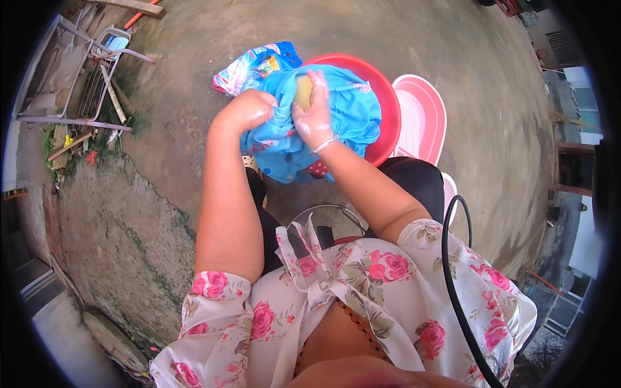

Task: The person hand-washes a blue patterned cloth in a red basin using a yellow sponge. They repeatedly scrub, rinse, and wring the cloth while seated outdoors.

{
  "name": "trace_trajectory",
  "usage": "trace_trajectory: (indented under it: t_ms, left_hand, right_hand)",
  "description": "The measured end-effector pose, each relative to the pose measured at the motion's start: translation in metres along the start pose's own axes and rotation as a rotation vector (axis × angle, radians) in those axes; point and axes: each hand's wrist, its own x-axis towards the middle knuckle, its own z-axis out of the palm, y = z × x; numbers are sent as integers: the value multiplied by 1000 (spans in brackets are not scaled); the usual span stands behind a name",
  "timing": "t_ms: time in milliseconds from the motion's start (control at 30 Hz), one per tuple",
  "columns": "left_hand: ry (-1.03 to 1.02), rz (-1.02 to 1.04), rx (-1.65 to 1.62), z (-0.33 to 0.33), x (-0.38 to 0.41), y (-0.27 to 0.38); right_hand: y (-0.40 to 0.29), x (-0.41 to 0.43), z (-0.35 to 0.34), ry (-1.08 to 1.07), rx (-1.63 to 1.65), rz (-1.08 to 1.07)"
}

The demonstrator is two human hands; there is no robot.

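My left hand (pixel 250 110) is closed on a fold of bright blue printed cloth (pixel 351 109), with suds on the skin near the thumb. In my right hand (pixel 313 114) is a yellowish bar of soap (pixel 303 92), resting against the same cloth. Suds whiten these fingers too. The cloth bears red lettering and a polka-dot print; it spreads over a red plastic basin (pixel 390 114) and hangs down its near side. Most of the basin's inside is hidden under the cloth.
A blue detergent packet (pixel 264 60) lies beyond my left hand. Right of the basin stands a pink and white plastic tub (pixel 427 111). A metal-framed rack (pixel 80 77) and wood scraps are at the far left. A black cable (pixel 449 281) hangs across my right side.
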Motion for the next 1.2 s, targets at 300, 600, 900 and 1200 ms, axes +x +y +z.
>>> trace_trajectory:
  t_ms: [300,600,900,1200]
  left_hand:
    - [171,10,-174,-7,-7,3]
    - [392,279,-103,4,-3,10]
    - [639,391,-233,0,6,19]
    - [788,441,-347,-3,21,12]
  right_hand:
    - [27,2,-1,-203,383,362]
    - [31,33,-12,-468,-292,269]
    - [121,-22,-40,-351,-281,559]
    - [86,-24,-45,-283,-61,896]
